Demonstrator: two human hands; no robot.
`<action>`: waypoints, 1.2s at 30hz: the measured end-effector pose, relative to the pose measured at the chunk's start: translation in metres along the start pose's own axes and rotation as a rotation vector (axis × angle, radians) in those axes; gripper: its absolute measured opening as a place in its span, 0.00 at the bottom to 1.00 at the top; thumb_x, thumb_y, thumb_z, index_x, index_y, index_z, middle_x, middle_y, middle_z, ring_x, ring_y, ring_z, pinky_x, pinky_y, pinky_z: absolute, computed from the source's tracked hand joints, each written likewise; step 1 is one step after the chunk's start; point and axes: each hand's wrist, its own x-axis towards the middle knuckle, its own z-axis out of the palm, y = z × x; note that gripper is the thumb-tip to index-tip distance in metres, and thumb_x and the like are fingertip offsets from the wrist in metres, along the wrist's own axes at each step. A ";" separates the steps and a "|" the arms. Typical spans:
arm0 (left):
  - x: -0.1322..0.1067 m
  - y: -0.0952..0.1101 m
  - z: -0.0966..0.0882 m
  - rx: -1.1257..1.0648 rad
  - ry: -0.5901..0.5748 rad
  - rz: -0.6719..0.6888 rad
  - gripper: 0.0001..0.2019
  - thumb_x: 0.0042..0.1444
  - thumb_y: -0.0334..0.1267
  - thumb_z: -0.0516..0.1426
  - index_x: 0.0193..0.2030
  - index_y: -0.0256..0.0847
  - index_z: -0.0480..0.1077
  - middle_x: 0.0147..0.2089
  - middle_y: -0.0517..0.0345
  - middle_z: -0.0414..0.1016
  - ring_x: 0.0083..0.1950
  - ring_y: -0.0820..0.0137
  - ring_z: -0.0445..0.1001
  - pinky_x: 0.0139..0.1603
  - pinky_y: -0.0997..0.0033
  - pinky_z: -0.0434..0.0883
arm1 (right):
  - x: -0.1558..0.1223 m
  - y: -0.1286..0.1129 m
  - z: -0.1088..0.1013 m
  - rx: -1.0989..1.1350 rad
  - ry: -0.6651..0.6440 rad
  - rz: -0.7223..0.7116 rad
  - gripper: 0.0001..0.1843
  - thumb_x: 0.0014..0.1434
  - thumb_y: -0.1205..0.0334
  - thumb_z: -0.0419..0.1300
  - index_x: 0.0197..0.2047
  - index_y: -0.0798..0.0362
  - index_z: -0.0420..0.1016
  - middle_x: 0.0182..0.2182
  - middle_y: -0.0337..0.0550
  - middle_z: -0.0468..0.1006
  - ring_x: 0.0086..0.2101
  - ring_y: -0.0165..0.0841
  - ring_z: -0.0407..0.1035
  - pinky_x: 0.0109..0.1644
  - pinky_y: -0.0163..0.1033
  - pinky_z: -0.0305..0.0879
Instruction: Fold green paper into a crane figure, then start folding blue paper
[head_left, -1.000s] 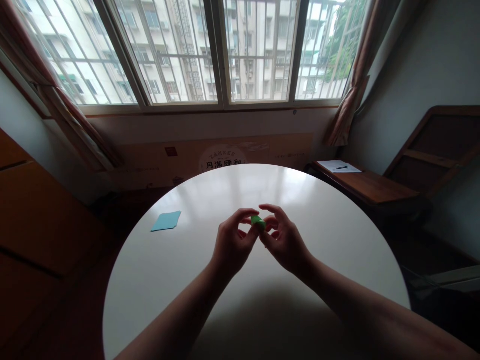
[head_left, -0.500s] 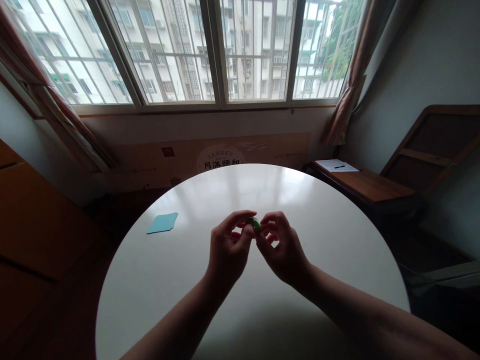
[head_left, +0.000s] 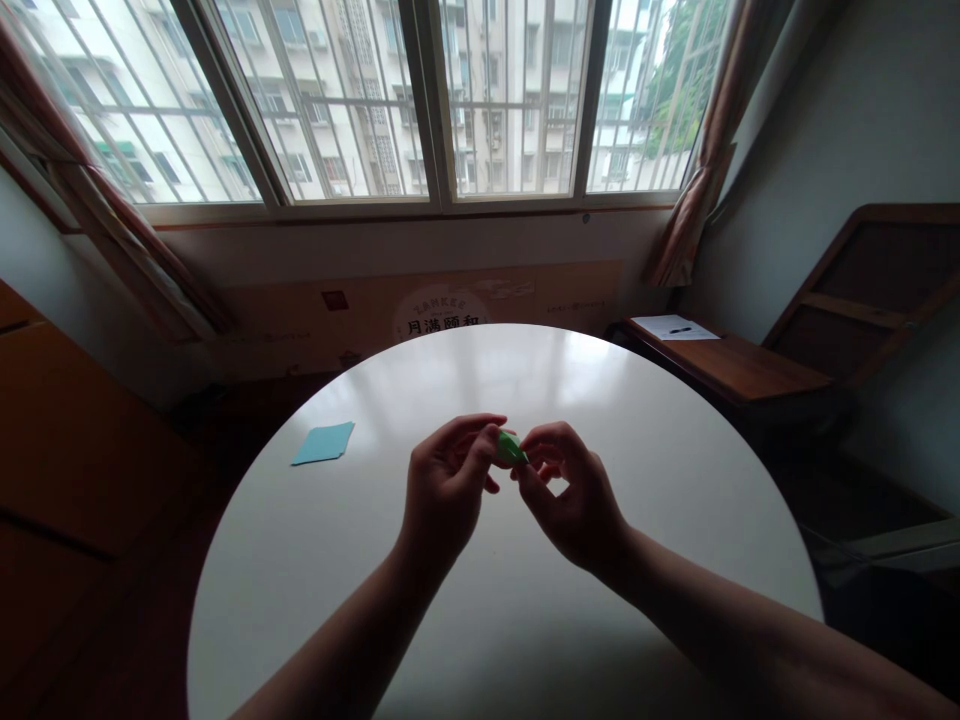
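A small folded green paper piece [head_left: 511,449] is pinched between both hands above the round white table [head_left: 675,500]. My left hand [head_left: 444,490] grips its left side with thumb and fingertips. My right hand [head_left: 570,495] pinches its right side, the other fingers curled. Most of the green piece is hidden by the fingers. A light blue sheet of paper [head_left: 324,442] lies flat on the table to the left, well away from my hands.
A wooden side table [head_left: 739,365] at the right holds a white paper [head_left: 671,328] with a pen on it. A wooden frame [head_left: 870,290] leans against the right wall. A large barred window [head_left: 450,100] and curtains stand behind; a cardboard panel [head_left: 442,310] rests under the sill.
Both hands have shifted slightly left and down with the green piece, and the fingers have closed tighter around it. The blue sheet has not moved on the table.
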 end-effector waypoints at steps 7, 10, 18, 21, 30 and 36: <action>0.004 0.003 -0.002 -0.029 -0.077 0.000 0.13 0.58 0.41 0.64 0.46 0.37 0.75 0.32 0.55 0.82 0.30 0.69 0.80 0.23 0.77 0.74 | 0.004 -0.002 -0.005 -0.018 0.006 -0.039 0.09 0.60 0.72 0.60 0.42 0.49 0.71 0.32 0.38 0.81 0.31 0.32 0.77 0.29 0.33 0.72; 0.004 0.004 -0.002 -0.032 -0.077 -0.006 0.13 0.56 0.39 0.66 0.46 0.38 0.75 0.33 0.55 0.82 0.30 0.69 0.79 0.24 0.76 0.75 | 0.006 -0.004 -0.005 -0.017 0.002 -0.053 0.10 0.59 0.74 0.59 0.40 0.49 0.72 0.30 0.37 0.81 0.31 0.32 0.78 0.28 0.32 0.72; 0.005 0.003 -0.002 -0.053 -0.048 -0.010 0.07 0.56 0.37 0.65 0.39 0.37 0.76 0.31 0.56 0.81 0.28 0.70 0.78 0.24 0.75 0.76 | 0.005 -0.004 -0.004 -0.007 0.020 -0.012 0.07 0.60 0.72 0.61 0.39 0.50 0.74 0.32 0.39 0.81 0.31 0.33 0.77 0.27 0.33 0.72; 0.005 0.003 -0.001 -0.042 -0.040 -0.017 0.05 0.56 0.36 0.64 0.37 0.36 0.76 0.30 0.57 0.80 0.28 0.70 0.78 0.24 0.75 0.77 | 0.004 -0.004 -0.002 0.036 0.042 0.051 0.06 0.61 0.66 0.64 0.41 0.49 0.72 0.32 0.39 0.81 0.30 0.32 0.76 0.26 0.33 0.71; 0.004 0.005 -0.002 -0.058 -0.067 -0.051 0.05 0.56 0.36 0.63 0.37 0.36 0.75 0.30 0.58 0.79 0.29 0.70 0.79 0.25 0.74 0.78 | 0.007 -0.003 -0.004 0.103 0.035 0.095 0.04 0.60 0.62 0.66 0.40 0.49 0.78 0.33 0.41 0.82 0.29 0.33 0.77 0.25 0.34 0.73; 0.004 0.005 -0.002 -0.058 -0.064 -0.074 0.04 0.55 0.34 0.62 0.36 0.36 0.74 0.30 0.58 0.78 0.28 0.69 0.78 0.24 0.74 0.77 | 0.007 -0.004 -0.006 0.082 0.023 0.090 0.02 0.61 0.64 0.65 0.38 0.50 0.80 0.32 0.42 0.82 0.29 0.34 0.77 0.25 0.35 0.73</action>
